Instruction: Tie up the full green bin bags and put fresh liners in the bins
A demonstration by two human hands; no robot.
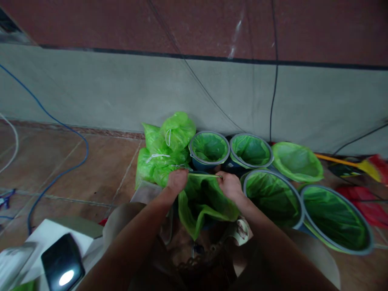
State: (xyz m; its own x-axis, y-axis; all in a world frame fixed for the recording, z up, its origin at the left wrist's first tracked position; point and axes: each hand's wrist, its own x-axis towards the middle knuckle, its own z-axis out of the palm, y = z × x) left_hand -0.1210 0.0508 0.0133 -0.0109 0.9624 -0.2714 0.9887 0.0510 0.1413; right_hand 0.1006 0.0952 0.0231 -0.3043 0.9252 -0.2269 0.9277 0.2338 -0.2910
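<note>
Between my knees a green bin bag [198, 216] hangs with its mouth spread, its far rim stretched taut between my two hands. My left hand [178, 180] is closed on the rim's left end. At the rim's right end my right hand [229, 184] pinches the plastic. The near edge of the bag droops in a point; what lies under the bag is mostly hidden. Just right of my right hand stands a grey-rimmed bin [247, 194] lined with green plastic. Tied green bags [178, 129] with white drawstrings are heaped beyond my left hand.
More lined bins stand along the wall: one behind [228, 145], another at the right [371, 238]. A yellow-handled broom [339, 159] and a red dustpan [363, 204] lie far right. A phone [62, 258] rests on a white box [56, 228]. A blue cable [56, 178] crosses the floor.
</note>
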